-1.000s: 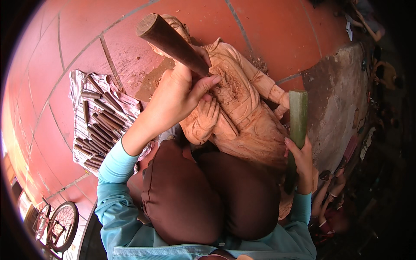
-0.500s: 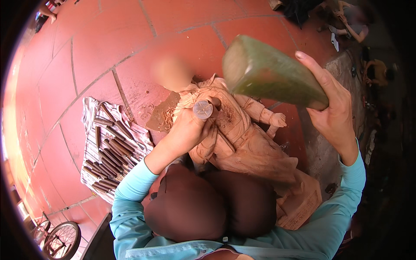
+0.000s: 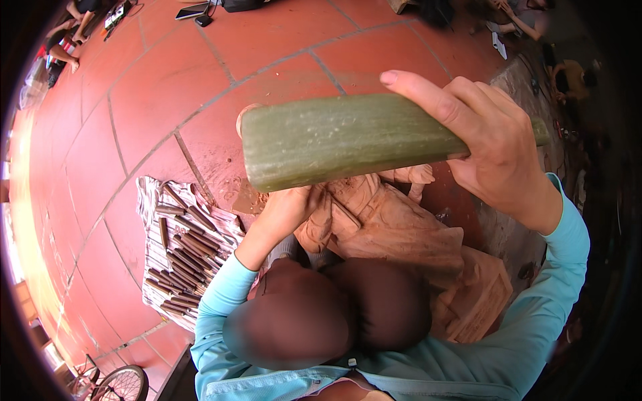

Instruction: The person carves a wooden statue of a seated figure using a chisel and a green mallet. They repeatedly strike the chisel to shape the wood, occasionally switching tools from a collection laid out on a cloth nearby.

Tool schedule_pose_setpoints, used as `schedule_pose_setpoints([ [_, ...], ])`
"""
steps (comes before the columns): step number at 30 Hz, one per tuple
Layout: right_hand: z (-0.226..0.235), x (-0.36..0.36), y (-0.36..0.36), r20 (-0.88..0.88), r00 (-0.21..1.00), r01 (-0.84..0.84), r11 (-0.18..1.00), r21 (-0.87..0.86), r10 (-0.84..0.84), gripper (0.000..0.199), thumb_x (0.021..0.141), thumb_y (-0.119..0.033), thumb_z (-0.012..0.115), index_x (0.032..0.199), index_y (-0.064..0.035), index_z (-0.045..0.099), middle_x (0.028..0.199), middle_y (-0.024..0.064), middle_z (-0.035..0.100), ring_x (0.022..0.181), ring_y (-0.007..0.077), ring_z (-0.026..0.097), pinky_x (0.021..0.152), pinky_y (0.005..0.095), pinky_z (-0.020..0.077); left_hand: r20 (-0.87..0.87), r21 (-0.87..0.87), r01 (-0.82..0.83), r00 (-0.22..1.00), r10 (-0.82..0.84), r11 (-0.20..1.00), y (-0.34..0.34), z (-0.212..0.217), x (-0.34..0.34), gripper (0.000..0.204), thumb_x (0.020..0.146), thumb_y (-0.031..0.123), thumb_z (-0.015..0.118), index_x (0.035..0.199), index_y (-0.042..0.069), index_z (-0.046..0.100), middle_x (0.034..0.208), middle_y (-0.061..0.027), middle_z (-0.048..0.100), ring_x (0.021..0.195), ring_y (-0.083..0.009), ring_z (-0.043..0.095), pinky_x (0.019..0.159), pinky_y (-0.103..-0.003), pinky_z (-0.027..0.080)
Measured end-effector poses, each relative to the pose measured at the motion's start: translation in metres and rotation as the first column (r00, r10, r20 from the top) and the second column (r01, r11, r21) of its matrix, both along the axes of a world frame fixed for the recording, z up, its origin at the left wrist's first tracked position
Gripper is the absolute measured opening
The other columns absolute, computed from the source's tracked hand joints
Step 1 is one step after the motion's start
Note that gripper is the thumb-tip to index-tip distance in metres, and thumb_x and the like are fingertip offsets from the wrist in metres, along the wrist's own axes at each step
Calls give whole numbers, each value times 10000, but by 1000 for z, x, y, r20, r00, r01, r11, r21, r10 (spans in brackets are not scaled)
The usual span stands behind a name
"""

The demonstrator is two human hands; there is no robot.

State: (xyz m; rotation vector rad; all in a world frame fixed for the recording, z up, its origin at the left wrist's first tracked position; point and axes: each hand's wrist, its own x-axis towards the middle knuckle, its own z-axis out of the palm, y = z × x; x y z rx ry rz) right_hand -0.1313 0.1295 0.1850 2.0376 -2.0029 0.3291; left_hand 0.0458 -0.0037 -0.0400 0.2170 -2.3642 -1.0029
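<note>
— While the right hand [image 3: 498,144] is raised close under the camera, what does it grip?

— A greenish block-shaped wooden mallet [image 3: 348,140], held level across the upper middle of the view. The fingers are curled shut around its right end, with the thumb laid along the top edge.

— And the left hand [image 3: 287,210]?

— It sits lower, just under the mallet's left end, pressed against the carved wooden figure [image 3: 394,230]. It looks closed, as if around a tool, but the mallet hides the fingers and I cannot tell what, if anything, is in them.

— Where is the figure?

— It lies tilted in front of the person's knees on the red tiled floor [image 3: 134,100], a pale orange-brown carving with a squared base [image 3: 485,304] at the lower right. Its upper part is covered by the mallet.

— What else is around?

— To the left of the left forearm, a striped cloth [image 3: 150,200] is spread on the tiles, with a row of dark-handled chisels [image 3: 180,257] lying on it, close together. A patch of wood dust [image 3: 244,200] lies on the floor between the cloth and the carving. Both arms wear light blue sleeves [image 3: 221,301]. At the lower left edge a bicycle wheel [image 3: 124,384] shows, and at the upper right rim another person [image 3: 568,77] sits well apart.
</note>
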Motion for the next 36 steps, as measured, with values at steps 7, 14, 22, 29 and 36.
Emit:
schedule_pose_setpoints([
  [7, -5, 0, 9, -204, 979, 28, 993, 118, -4, 682, 599, -44, 725, 1246, -214, 594, 732, 30, 485, 644, 208, 494, 588, 334, 418, -12, -47, 23, 1000, -24, 999, 2, 35, 3, 248, 860, 139, 673, 1073, 21, 627, 888, -159, 660, 770, -304, 630, 702, -370, 494],
  [14, -15, -7, 13, 18, 998, 52, 984, 172, -56, 663, 626, -30, 733, 1260, -131, 565, 864, 57, 596, 706, 224, 572, 626, 331, 462, -20, 163, 182, 983, -182, 970, -1, 54, 14, 198, 837, 91, 682, 1011, 22, 619, 947, -128, 635, 847, -282, 626, 741, -369, 499],
  [22, -22, -18, 1, 376, 927, 27, 999, -45, -8, 615, 702, 79, 658, 1283, -59, 510, 1194, 98, 615, 985, 266, 643, 805, 308, 531, -124, 384, 73, 992, -27, 920, -8, 33, -12, 389, 837, 83, 695, 1133, 11, 453, 769, -87, 631, 682, -168, 644, 625, -299, 548],
  [29, -17, -30, -1, 57, 993, 106, 994, -1, -106, 688, 673, 83, 647, 1302, -170, 529, 911, 65, 629, 740, 258, 612, 637, 338, 488, -71, 447, 48, 997, -18, 893, -9, 55, -34, 444, 853, 120, 682, 1184, 15, 406, 795, -129, 638, 680, -209, 644, 614, -324, 541],
  [36, -17, -32, -3, 78, 963, 241, 956, 169, -257, 582, 768, 91, 607, 1302, -122, 515, 1147, 87, 629, 998, 240, 640, 809, 310, 508, 10, 523, 22, 999, -31, 852, -21, 54, -47, 487, 853, 180, 683, 1209, 55, 374, 792, -156, 633, 671, -266, 647, 609, -371, 503],
])
